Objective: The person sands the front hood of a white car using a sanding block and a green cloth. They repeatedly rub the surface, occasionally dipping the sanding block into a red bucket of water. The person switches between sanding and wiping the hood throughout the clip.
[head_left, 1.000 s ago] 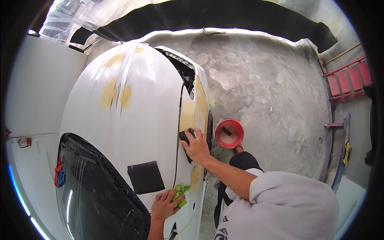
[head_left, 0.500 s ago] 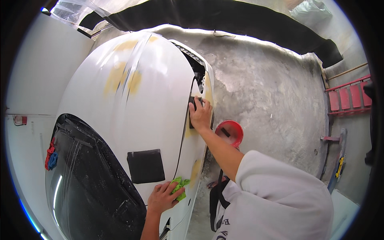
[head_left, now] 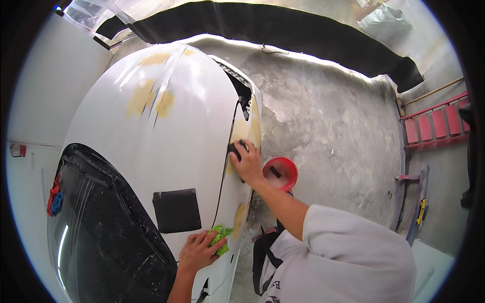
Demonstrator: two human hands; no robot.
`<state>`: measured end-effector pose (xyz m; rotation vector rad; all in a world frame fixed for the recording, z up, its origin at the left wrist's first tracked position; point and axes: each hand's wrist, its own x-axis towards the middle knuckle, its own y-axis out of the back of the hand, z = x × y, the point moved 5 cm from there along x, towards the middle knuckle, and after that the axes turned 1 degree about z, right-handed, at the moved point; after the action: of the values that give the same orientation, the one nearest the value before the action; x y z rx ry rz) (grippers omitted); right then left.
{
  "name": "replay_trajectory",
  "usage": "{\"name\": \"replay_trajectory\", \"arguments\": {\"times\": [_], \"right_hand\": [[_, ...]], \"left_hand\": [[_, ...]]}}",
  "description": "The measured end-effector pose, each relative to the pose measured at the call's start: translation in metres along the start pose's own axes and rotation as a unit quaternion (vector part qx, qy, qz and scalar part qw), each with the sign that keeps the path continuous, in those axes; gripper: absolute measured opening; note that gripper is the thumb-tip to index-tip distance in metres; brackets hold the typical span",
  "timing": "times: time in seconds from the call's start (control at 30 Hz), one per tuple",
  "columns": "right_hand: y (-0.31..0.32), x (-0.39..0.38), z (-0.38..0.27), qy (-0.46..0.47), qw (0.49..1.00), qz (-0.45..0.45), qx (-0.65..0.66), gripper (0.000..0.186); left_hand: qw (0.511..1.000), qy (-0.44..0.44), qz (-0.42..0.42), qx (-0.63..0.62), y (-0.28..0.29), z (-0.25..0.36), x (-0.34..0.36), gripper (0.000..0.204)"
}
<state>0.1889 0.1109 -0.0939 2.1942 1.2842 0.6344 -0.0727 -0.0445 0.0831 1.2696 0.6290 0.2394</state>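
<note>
A white car body [head_left: 197,146] lies under both my hands, its fender [head_left: 247,132] marked with yellowish filler patches. On that fender, beside the hood seam, my right hand [head_left: 248,164] is closed over a black sanding block [head_left: 235,150], partly hidden by the fingers. Lower down, my left hand [head_left: 199,250] rests on the car with its fingers curled over a crumpled green cloth [head_left: 221,238]. A black square sheet [head_left: 177,211] lies flat on the hood just beyond that hand.
A red bucket [head_left: 291,174] with a dark piece inside stands on the concrete floor [head_left: 333,116] beside the fender. Red and blue cloths [head_left: 54,197] lie by the windshield [head_left: 106,237]. A red rack [head_left: 437,123] and a long black sheet [head_left: 283,30] line the room's edges.
My right hand has slid back along the fender toward me with the sanding block. My left hand stays on the green cloth. The whole view has shifted slightly.
</note>
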Motion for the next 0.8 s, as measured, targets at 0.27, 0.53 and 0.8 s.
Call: {"name": "replay_trajectory", "arguments": {"times": [0.27,0.53,0.8], "right_hand": [[0.007,-0.003,0.003,0.053,0.998,-0.006,0.023,0.046],[0.007,-0.017,-0.001,0.04,0.997,-0.061,0.033,0.052],[0.006,-0.011,-0.007,-0.079,0.996,0.01,0.048,0.044]], "left_hand": [[1.0,0.009,-0.001,0.005,-0.005,0.0,0.001,0.074],[1.0,0.013,-0.012,0.004,-0.007,0.0,0.002,0.074],[1.0,0.003,-0.006,0.024,-0.006,0.001,0.006,0.07]]}}
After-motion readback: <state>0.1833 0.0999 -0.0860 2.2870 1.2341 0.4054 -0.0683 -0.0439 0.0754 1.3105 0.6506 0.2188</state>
